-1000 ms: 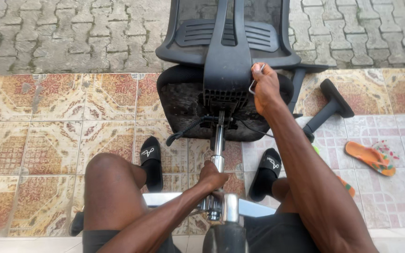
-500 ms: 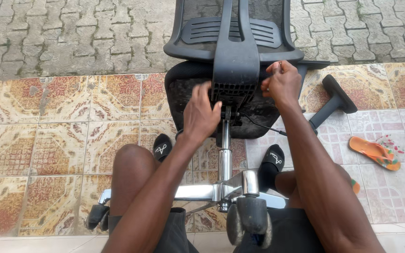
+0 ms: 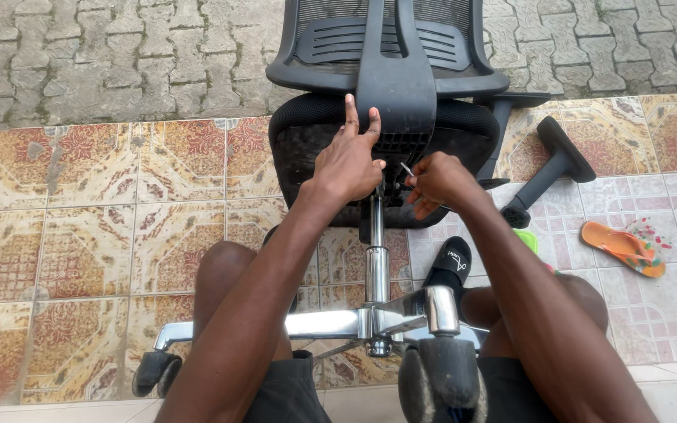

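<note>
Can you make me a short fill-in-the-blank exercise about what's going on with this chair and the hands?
1. The office chair lies tipped over on the ____ floor.
2. The left hand presses on the chair's ____ underside.
3. The right hand pinches a small ____ tool.
4. An ____ sandal lies to the right.

Missing words: tiled; black; metal; orange
</note>
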